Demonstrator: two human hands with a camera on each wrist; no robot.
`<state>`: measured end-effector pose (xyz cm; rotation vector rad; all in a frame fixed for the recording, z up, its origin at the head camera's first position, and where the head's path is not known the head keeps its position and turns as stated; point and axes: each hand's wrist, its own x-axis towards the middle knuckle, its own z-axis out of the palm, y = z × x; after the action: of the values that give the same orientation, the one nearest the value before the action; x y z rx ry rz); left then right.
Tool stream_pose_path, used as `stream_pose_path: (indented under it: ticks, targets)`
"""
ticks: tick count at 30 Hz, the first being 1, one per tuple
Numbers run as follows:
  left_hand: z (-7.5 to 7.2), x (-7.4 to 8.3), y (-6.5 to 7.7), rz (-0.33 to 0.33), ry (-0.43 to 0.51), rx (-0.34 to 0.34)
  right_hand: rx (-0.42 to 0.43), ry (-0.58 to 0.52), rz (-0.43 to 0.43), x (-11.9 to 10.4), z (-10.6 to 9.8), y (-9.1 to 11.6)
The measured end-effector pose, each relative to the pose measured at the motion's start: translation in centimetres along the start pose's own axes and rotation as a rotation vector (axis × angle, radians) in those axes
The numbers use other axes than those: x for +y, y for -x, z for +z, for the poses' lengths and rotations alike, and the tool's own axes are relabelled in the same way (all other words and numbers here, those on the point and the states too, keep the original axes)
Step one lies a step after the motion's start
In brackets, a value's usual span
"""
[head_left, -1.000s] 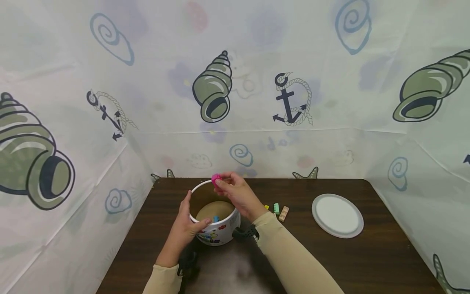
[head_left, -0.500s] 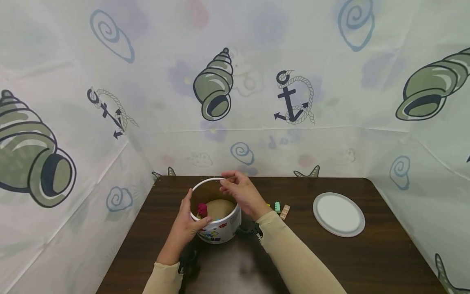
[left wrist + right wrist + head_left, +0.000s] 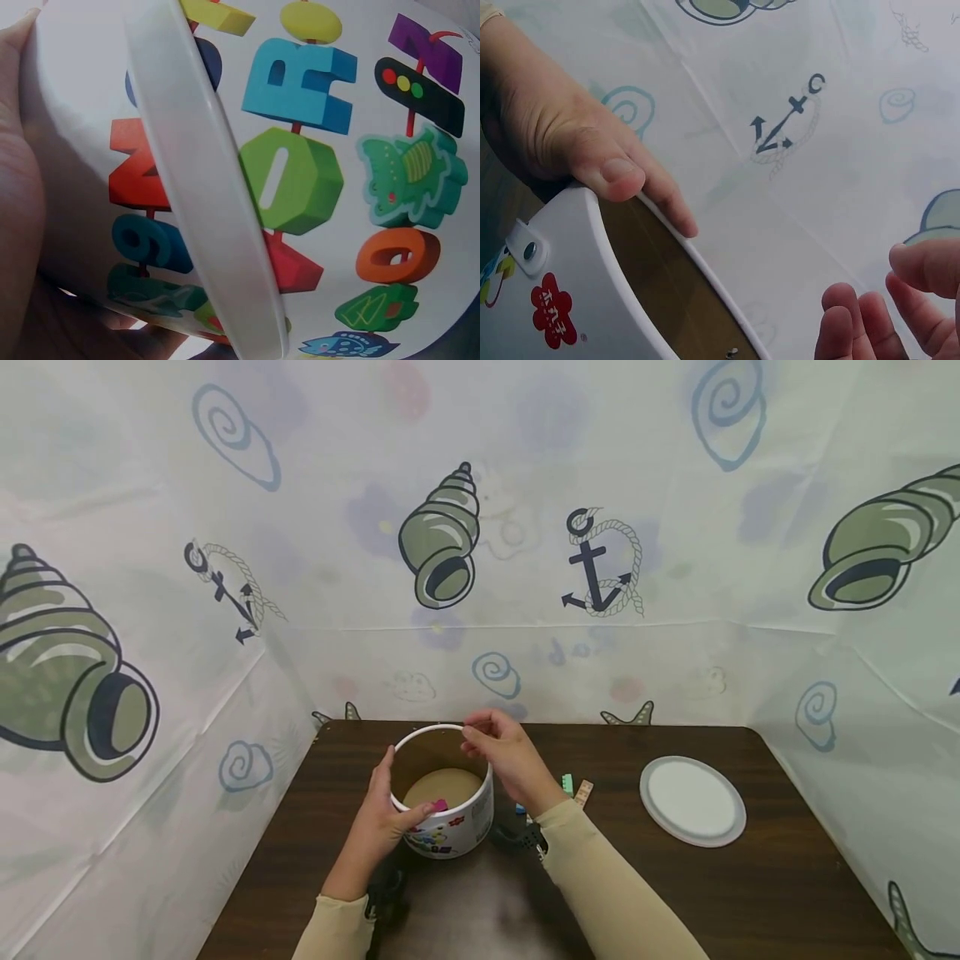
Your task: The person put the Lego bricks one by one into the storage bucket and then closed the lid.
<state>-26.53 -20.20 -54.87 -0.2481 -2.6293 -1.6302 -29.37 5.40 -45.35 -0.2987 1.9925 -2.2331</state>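
The left hand point(image 3: 382, 814) grips the bucket point(image 3: 450, 827) rim at centre frame; the right hand point(image 3: 506, 756) hovers loose-fingered and empty above it. If that grip slackens, the bucket could tip on the tabletop point(image 3: 750, 893), spilling the pink block point(image 3: 438, 806).

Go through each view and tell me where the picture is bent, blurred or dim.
Head view: wide-angle bend curves the table edges and the backdrop folds; a grey smudge sits at bottom centre. Left wrist view: the bucket fills the frame, sharp, its handle in soft shade. Right wrist view: the right hand is cropped and soft at the corner; daylight is even, no glare.
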Motion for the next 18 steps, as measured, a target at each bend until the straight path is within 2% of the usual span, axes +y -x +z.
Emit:
stream_pose_path:
  ticks: [9, 18]
  targets:
    - [0.1, -0.1, -0.2, -0.007, -0.002, 0.001, 0.022, 0.046, -0.035, -0.7, -1.8, 1.4]
    - [0.1, -0.3, -0.3, -0.007, -0.01, -0.001, 0.083, 0.11, -0.075, -1.5, -6.1, 2.2]
